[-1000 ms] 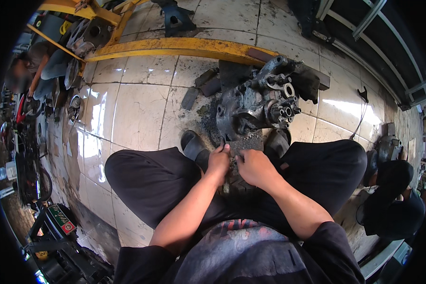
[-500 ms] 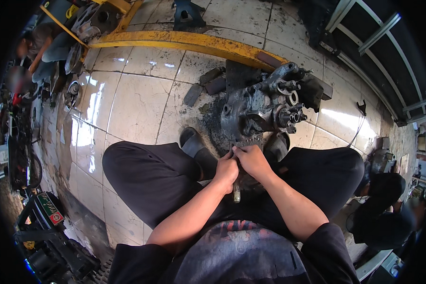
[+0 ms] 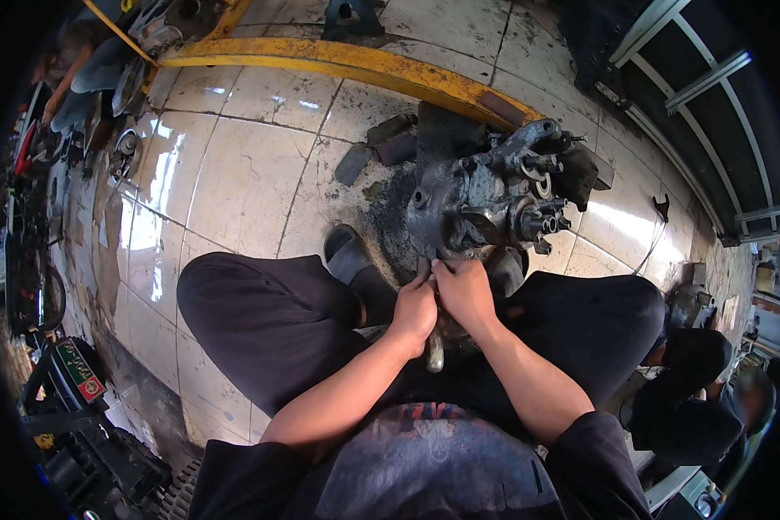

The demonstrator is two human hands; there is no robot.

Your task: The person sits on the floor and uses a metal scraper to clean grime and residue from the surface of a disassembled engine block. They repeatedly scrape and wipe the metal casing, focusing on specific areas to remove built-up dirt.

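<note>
Low between my knees, my left hand (image 3: 415,312) is closed, its fingers curled inward. A rod-like handle with a pale, rounded end (image 3: 435,355) sticks out below it, toward me. My right hand (image 3: 464,291) is closed too and presses against the left at the fingertips. What the right fingers pinch is mostly hidden; only a small dark tip shows between the thumbs. Just beyond my hands stands a greasy grey metal housing (image 3: 468,204) with several tubular fittings on its right side. My fingertips are close to its near edge; whether they touch it I cannot tell.
Dark blocks (image 3: 353,163) lie left of the housing on the oily tiled floor (image 3: 251,173). A yellow metal beam (image 3: 321,56) crosses behind it. At right are a metal-framed panel (image 3: 702,95), a thin cable (image 3: 659,230) and a crouching person (image 3: 689,390). Machine parts crowd the left.
The view has shifted slightly, so the housing and beam sit a little differently in the picture. Both hands keep nearly the same closed pose together.
</note>
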